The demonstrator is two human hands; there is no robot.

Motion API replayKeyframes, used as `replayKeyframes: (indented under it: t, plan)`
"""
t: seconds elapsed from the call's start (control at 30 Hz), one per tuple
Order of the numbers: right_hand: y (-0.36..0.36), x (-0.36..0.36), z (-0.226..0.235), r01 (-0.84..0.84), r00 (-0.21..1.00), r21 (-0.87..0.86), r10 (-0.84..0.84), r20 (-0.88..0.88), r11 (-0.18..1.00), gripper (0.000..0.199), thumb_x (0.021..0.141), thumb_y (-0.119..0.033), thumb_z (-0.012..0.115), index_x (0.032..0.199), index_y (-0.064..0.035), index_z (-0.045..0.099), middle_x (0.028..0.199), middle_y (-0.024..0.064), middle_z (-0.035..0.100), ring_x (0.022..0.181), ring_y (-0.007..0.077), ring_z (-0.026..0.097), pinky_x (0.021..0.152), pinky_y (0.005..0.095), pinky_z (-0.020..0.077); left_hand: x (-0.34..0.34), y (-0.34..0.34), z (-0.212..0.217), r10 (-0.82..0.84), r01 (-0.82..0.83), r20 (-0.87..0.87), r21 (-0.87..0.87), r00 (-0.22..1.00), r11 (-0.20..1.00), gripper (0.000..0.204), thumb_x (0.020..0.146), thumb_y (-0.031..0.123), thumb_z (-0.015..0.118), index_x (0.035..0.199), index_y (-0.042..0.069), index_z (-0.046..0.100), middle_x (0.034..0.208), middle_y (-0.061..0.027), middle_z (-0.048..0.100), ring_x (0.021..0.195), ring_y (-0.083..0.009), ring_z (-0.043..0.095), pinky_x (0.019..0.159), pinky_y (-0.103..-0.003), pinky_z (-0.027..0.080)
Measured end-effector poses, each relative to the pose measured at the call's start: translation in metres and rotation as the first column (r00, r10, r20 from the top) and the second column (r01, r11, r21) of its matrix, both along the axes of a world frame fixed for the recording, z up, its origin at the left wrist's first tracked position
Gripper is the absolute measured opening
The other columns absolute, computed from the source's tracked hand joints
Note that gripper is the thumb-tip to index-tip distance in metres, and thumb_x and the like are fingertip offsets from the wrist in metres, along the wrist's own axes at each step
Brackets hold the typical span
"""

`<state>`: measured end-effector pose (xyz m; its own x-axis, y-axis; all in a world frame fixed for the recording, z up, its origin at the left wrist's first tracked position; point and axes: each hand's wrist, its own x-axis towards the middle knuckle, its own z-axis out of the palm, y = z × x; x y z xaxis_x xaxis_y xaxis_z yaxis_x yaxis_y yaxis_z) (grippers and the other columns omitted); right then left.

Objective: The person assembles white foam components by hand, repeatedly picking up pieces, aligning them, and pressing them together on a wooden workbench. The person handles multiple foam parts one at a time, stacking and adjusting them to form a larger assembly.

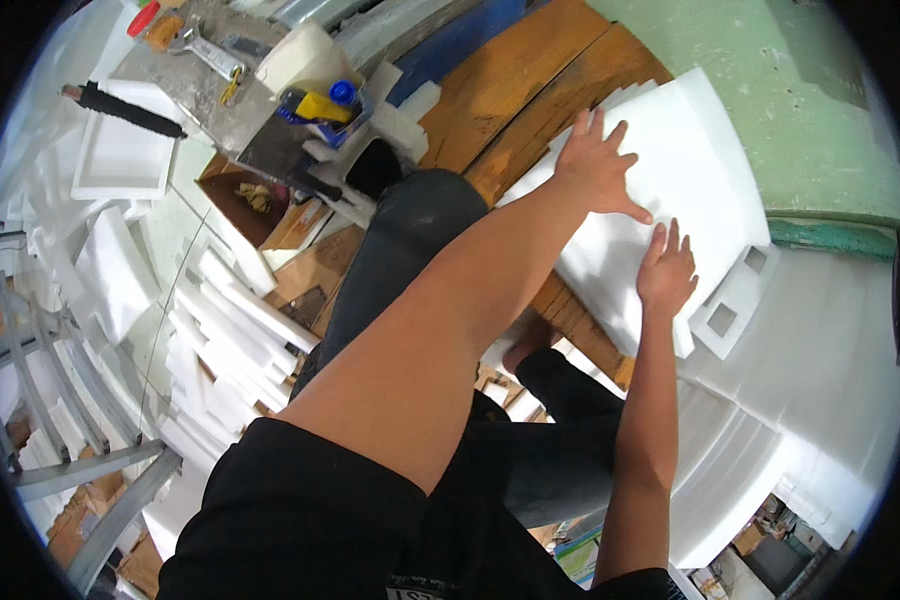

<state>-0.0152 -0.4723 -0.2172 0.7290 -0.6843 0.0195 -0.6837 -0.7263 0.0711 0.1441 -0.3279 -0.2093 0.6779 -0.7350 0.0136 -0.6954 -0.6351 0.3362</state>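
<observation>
Both of my hands rest on a stack of white foam sheets (715, 150) lying on a brown wooden bench. My left hand (598, 168) lies on the upper part of the top sheet, its fingers spread wide. Lower down, near the sheet's right edge, my right hand (667, 272) touches the same surface with its fingers stretched out. Neither hand grips anything. Beside the stack, at the right, is a white foam piece (735, 305) with two square holes.
The wooden bench (510, 85) meets a green wall (730, 40). At upper left, a grey worktop (140, 60) carries an adjustable wrench (208, 50) and a blue-capped bottle (342, 93). Several white foam strips (230, 325) lie on the floor by metal bars (100, 470).
</observation>
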Motion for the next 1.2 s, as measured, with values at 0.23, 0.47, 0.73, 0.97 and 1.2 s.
replayKeyframes:
  t: [0.23,0.47,0.73,0.97,1.2]
  plan:
    - [-0.007,0.003,-0.013,0.054,0.998,0.086,-0.055,0.012,0.995,0.071,0.104,-0.065,0.028,0.162,-0.0259,0.037,0.167,0.0126,0.035,0.153,0.0350,0.032,0.124,0.0655,0.0123,-0.003,-0.023,0.022,-0.057,0.053,0.009,0.238,0.998,0.970,0.110,0.078,0.095,0.043,0.161,0.023,0.039,0.173,-0.0175,0.011,0.159,-0.0438,-0.001,0.116,-0.078,-0.004]
    - [0.001,-0.005,0.020,0.016,0.993,0.236,-0.043,0.111,0.972,0.070,0.107,-0.059,0.023,0.162,-0.0180,0.035,0.169,0.0189,0.026,0.156,0.0388,0.022,0.125,0.0645,0.0054,-0.023,-0.035,0.022,-0.007,-0.028,0.139,0.247,0.990,0.969,0.111,0.068,0.100,0.051,0.159,0.036,0.041,0.174,-0.0083,0.015,0.159,-0.0438,0.005,0.114,-0.083,0.005]
    - [-0.020,-0.055,0.013,0.196,0.893,0.003,-0.180,0.412,0.981,0.068,0.104,-0.062,0.035,0.152,-0.0176,0.053,0.165,0.0229,0.032,0.154,0.0453,0.023,0.117,0.0772,-0.0018,-0.020,-0.037,0.009,-0.046,-0.020,0.208,0.306,0.977,0.952,0.102,0.075,0.095,0.050,0.159,0.039,0.039,0.174,-0.0076,0.013,0.158,-0.0442,0.007,0.112,-0.085,0.008]
    - [-0.046,-0.088,0.014,0.353,0.908,0.204,-0.387,0.160,0.913,0.084,0.098,-0.077,0.027,0.159,-0.0202,0.043,0.169,0.0223,0.023,0.156,0.0464,0.013,0.122,0.0682,-0.0015,-0.021,-0.038,0.009,-0.036,-0.020,0.192,0.283,0.981,0.959,0.105,0.074,0.096,0.050,0.159,0.036,0.039,0.174,-0.0104,0.012,0.158,-0.0458,0.006,0.112,-0.085,0.009]
    - [-0.044,-0.093,-0.003,0.316,0.928,0.148,-0.338,0.157,0.937,0.078,0.100,-0.071,0.030,0.159,-0.0209,0.042,0.169,0.0211,0.024,0.156,0.0438,0.018,0.125,0.0640,0.0097,-0.019,-0.040,0.003,-0.030,-0.027,0.195,0.282,0.980,0.959,0.108,0.073,0.097,0.050,0.160,0.034,0.040,0.173,-0.0116,0.014,0.157,-0.0474,0.006,0.113,-0.084,0.008]
